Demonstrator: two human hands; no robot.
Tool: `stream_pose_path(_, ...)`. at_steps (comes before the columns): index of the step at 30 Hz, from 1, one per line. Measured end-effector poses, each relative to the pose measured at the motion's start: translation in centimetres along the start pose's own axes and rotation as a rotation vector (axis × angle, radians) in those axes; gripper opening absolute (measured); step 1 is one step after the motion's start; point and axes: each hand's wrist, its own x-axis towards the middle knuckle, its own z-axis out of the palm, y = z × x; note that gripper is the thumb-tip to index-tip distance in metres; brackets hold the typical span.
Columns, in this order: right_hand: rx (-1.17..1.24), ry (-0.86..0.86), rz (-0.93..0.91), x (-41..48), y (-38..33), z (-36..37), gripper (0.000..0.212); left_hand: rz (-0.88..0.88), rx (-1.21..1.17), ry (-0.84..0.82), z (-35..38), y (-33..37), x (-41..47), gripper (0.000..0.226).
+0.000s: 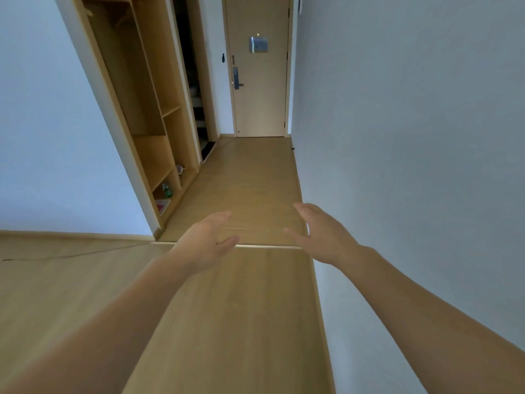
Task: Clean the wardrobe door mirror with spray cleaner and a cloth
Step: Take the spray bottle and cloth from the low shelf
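Left hand was held out in front, fingers straight and relaxed, palm turned inward, grasping nothing. Right hand was level with it and apart from it, likewise released and loosely spread, with its palm facing the left. Neither hand touched any object.

Beneath both hands lay a wood floor. A pale threshold strip crossed it under the gap between the hands.

To the right of the right hand stood a plain white wall.

Ahead and to the left of the left hand stood an open wooden wardrobe with shelves and compartments. A green spray bottle stood upright in a low compartment, well apart from the left hand. Just beside the bottle, on the side nearer the hand, lay a pink-and-white item, too small to identify.

Far beyond both hands, at the end of the passage, a door stood closed, with a lock handle on its left edge.
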Motion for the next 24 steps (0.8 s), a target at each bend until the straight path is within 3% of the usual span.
stream_pose_path(14, 0.019, -0.099, -0.069, 13.1, 5.1, 2.8, 0.071, -0.088, 0.009, 0.004, 2.6, -3.0, 10.6, 0.064)
stream_pose_path(24, -0.036, -0.167, 0.016, 28.1, 6.2, 6.0, 0.070, -0.080, -0.003, -0.064, 3.1, -10.6, 25.4, 0.062)
